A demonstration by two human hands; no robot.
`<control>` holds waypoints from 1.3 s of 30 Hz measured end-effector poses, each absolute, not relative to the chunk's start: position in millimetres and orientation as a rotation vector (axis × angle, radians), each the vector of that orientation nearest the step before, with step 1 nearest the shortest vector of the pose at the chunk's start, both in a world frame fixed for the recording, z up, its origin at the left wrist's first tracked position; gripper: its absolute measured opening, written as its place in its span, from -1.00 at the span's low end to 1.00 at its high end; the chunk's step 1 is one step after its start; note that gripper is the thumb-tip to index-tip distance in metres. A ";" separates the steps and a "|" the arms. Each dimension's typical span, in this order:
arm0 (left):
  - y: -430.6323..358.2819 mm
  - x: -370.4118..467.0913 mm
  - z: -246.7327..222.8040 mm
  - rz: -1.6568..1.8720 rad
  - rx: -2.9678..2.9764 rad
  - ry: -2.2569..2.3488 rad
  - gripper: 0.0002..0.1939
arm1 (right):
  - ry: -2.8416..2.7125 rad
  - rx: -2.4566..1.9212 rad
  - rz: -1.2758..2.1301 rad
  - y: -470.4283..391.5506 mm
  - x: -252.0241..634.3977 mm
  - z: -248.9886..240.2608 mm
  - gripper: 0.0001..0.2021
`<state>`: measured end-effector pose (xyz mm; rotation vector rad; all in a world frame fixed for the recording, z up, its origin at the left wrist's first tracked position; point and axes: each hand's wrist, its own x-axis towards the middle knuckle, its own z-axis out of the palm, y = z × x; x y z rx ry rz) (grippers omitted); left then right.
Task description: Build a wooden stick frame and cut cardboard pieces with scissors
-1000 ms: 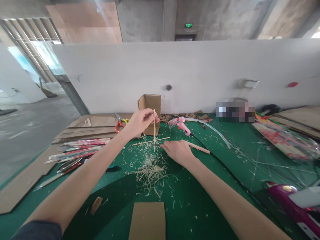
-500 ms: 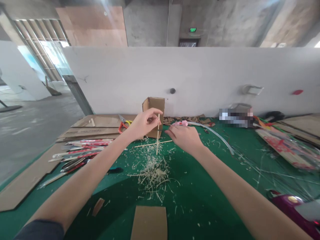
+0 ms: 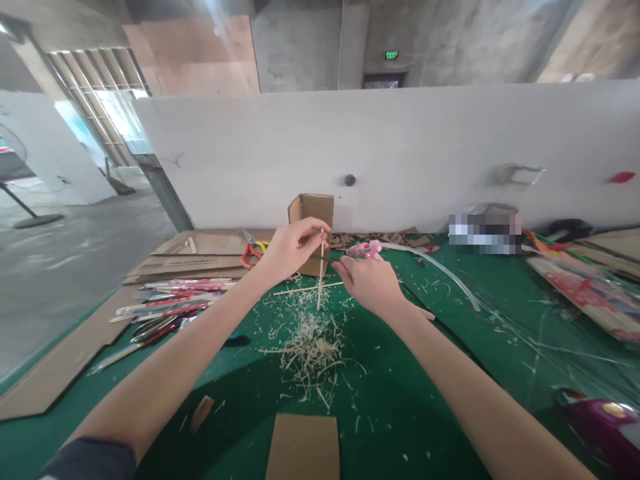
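Both forearms reach forward over a green table [image 3: 430, 413]. The left hand [image 3: 290, 250] pinches the top of a thin, pale wooden stick [image 3: 320, 277] (held upright, its foot at a second stick [image 3: 305, 289] lying crosswise). The right hand [image 3: 367, 283], fingers curled narrow, hovers just beside it. Below lies a loose heap of straw-coloured wood shavings [image 3: 313, 350]; behind stands a small brown cardboard box [image 3: 313, 213].

Your right hand [image 3: 370, 283] covers most of the pink plastic glue gun [image 3: 367, 249] behind it. Far to its right, a pixelated grey patch [image 3: 484, 233] masks something. Nearer you, the glossy purple object [image 3: 605, 430] runs off the frame.
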<state>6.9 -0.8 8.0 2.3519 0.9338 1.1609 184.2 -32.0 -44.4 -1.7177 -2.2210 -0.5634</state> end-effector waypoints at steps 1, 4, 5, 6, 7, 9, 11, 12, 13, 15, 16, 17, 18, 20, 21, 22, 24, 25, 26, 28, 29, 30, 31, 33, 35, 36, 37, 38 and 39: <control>-1.4 7.3 7.8 1.169 2.350 0.922 -0.81 | -2.233 -1.717 -0.556 -32.2 184.7 -43.5 -0.51; -3.6 8.1 8.1 1.166 2.360 0.904 -0.81 | -2.274 -1.717 -0.511 -32.5 186.9 -40.9 -0.49; -4.2 8.4 8.2 1.165 2.367 0.906 -0.81 | -2.284 -1.713 -0.495 -32.5 187.7 -40.4 -0.49; -4.6 8.7 8.2 1.165 2.375 0.908 -0.81 | -2.291 -1.706 -0.482 -32.5 188.5 -40.1 -0.48; -4.9 8.9 8.1 1.167 2.383 0.907 -0.81 | -2.302 -1.689 -0.471 -32.4 189.3 -40.2 -0.49; -5.0 9.4 7.6 1.175 2.394 0.906 -0.81 | -2.330 -1.646 -0.458 -32.3 190.7 -41.2 -0.50; -4.9 9.8 7.1 1.180 2.392 0.907 -0.81 | -2.355 -1.625 -0.439 -32.7 191.4 -43.7 -0.50; -4.9 9.9 6.9 1.181 2.388 0.906 -0.81 | -2.361 -1.626 -0.432 -33.1 191.3 -45.8 -0.49; -5.0 9.9 6.9 1.183 2.384 0.904 -0.81 | -2.368 -1.634 -0.425 -33.6 190.9 -48.5 -0.48; -5.6 9.6 7.3 1.177 2.379 0.909 -0.81 | -2.423 -1.672 -0.390 -35.3 189.1 -56.0 -0.47; -5.8 9.3 7.7 1.172 2.379 0.919 -0.81 | -2.475 -1.689 -0.363 -36.2 187.9 -60.6 -0.48; -6.0 9.0 8.1 1.167 2.378 0.933 -0.81 | -2.537 -1.706 -0.330 -37.1 186.6 -65.2 -0.49; -6.1 8.7 8.5 1.163 2.376 0.947 -0.81 | -2.580 -1.704 -0.310 -37.8 185.4 -69.5 -0.51; -5.8 8.2 8.9 1.158 2.374 0.956 -0.80 | -2.563 -1.693 -0.322 -38.5 183.8 -74.8 -0.52; -5.5 8.1 8.9 1.160 2.373 0.951 -0.80 | -2.521 -1.684 -0.359 -38.3 183.5 -75.1 -0.51; -5.3 8.0 8.9 1.159 2.372 0.945 -0.80 | -2.470 -1.678 -0.402 -37.9 183.6 -73.7 -0.50; -5.0 8.1 8.5 1.158 2.371 0.933 -0.80 | -2.380 -1.661 -0.498 -36.4 184.7 -66.3 -0.48; -5.0 8.2 8.2 1.157 2.369 0.927 -0.80 | -2.337 -1.657 -0.545 -35.5 185.5 -61.2 -0.47; -5.1 8.4 7.9 1.152 2.367 0.922 -0.79 | -2.293 -1.660 -0.587 -34.6 186.3 -55.7 -0.46; -5.3 8.8 7.3 1.147 2.366 0.911 -0.78 | -2.226 -1.673 -0.647 -32.6 187.5 -45.6 -0.45; -5.2 8.9 7.1 1.147 2.364 0.906 -0.78 | -2.212 -1.678 -0.659 -31.8 187.8 -41.9 -0.44; -5.1 8.9 7.0 1.146 2.361 0.904 -0.78 | -2.207 -1.685 -0.656 -31.0 187.9 -39.6 -0.44; -5.0 8.8 7.0 1.148 2.356 0.904 -0.79 | -2.208 -1.693 -0.644 -30.4 187.8 -39.1 -0.44; -4.8 8.4 7.6 1.141 2.350 0.909 -0.81 | -2.233 -1.702 -0.606 -29.6 187.5 -43.5 -0.44; -5.6 8.1 8.8 1.125 2.346 0.919 -0.81 | -2.341 -1.709 -0.535 -29.3 187.7 -54.6 -0.45; -6.4 8.2 9.4 1.113 2.343 0.925 -0.81 | -2.421 -1.705 -0.495 -29.4 188.2 -61.6 -0.47; -7.4 8.4 9.8 1.101 2.338 0.931 -0.80 | -2.509 -1.717 -0.446 -29.5 189.0 -68.6 -0.49; -8.5 8.7 10.2 1.092 2.335 0.933 -0.80 | -2.565 -1.726 -0.427 -29.6 190.0 -74.7 -0.51; -9.5 9.1 10.3 1.084 2.335 0.934 -0.80 | -2.576 -1.734 -0.432 -29.8 191.1 -79.4 -0.52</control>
